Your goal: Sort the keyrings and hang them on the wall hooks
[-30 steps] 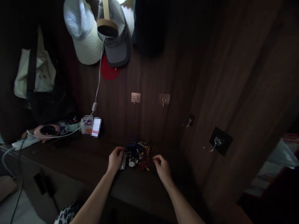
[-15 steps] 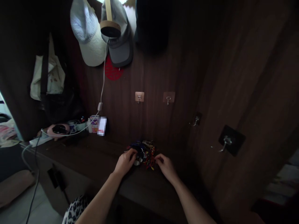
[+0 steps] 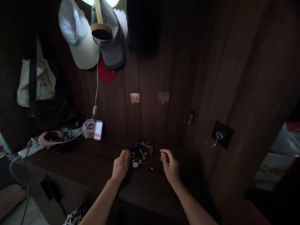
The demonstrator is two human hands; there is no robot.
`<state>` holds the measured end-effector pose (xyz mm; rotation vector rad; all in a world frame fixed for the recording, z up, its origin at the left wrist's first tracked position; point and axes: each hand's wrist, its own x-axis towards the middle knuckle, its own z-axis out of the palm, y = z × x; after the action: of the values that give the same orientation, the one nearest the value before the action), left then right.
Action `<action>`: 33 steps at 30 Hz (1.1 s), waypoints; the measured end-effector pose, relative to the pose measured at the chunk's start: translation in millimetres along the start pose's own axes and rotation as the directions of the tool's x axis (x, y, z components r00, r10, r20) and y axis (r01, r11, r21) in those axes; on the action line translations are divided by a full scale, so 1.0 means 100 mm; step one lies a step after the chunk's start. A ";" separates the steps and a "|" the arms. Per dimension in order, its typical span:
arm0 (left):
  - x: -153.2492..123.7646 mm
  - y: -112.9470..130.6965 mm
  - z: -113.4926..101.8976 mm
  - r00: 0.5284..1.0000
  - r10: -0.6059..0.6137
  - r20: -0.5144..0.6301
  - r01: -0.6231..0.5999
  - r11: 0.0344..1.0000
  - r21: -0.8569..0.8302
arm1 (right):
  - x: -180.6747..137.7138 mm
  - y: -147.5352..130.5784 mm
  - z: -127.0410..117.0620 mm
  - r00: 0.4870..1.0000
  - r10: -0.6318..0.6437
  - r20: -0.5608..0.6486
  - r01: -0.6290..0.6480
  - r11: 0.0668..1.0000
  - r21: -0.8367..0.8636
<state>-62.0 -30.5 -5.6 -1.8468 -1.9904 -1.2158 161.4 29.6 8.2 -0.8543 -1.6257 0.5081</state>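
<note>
Looks like a dark brown, wood-grained bench (image 3: 100, 159). Carries a tangled pile of small trinkets and rings (image 3: 142, 153), black, blue, red and yellow, with a pale round disc (image 3: 135, 164) toward 7 o'clock of its middle. Taking that pile as the hub, bears a white power strip (image 3: 32, 151) well apart at 9 o'clock. Between 9 and 10, holds a pink rounded item (image 3: 43, 138) with a dark middle, then a pale green container (image 3: 76, 132). Toward 10, supports a white bottle (image 3: 84, 131), a purple-and-orange box (image 3: 90, 128) just beside it and a pixelated pale item (image 3: 98, 129).
</note>
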 end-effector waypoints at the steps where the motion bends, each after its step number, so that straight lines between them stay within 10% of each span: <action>1: 0.00 -0.02 0.01 0.999 0.016 -0.031 -0.015 0.999 0.036 | 0.00 -0.01 -0.01 1.000 -0.002 -0.018 0.002 1.000 -0.005; 20: 0.09 0.41 -0.08 0.986 -0.131 -0.104 0.061 0.861 -0.505 | -0.03 -0.24 -0.07 0.999 0.041 -0.014 -0.039 0.991 0.127; 33: 0.18 0.51 0.23 0.961 -0.207 0.186 0.278 0.722 -0.634 | 0.20 0.09 -0.02 0.881 0.435 0.188 -0.466 0.868 0.171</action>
<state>-11.6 -6.6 12.8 -1.9789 -2.0711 -2.1775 164.3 50.3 14.8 -1.0597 -1.4618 1.0776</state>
